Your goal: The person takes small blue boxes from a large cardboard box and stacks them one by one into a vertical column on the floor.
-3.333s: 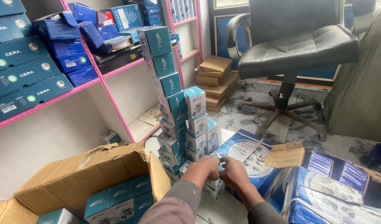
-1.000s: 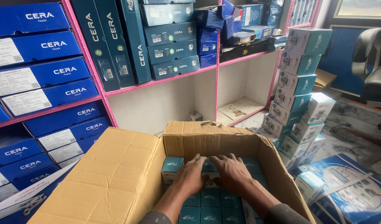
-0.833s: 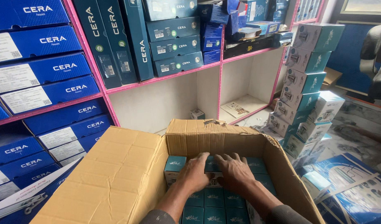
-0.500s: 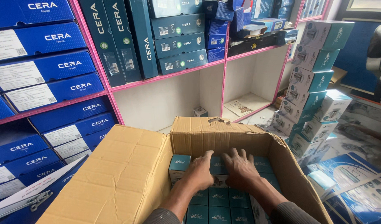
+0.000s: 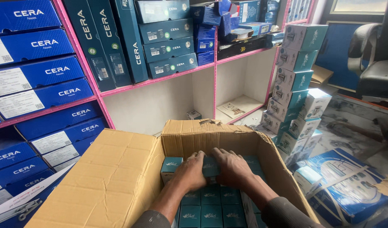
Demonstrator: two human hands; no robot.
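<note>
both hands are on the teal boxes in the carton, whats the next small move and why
Probably close the fingers and lift. The left hand and right hand both rest on one small teal box at the far end of the open cardboard carton, above a packed layer.

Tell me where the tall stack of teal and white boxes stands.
In the head view the stack of teal and white boxes stands on the floor at right, against the pink shelf's end, beyond the open cardboard carton.

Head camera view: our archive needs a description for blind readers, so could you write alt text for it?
Both hands, left hand and right hand, rest on one small teal box in the top row inside an open cardboard carton packed with matching boxes. Behind stand pink-edged shelves of long blue boxes, and a stack of teal-and-white boxes rises to the right.
</note>
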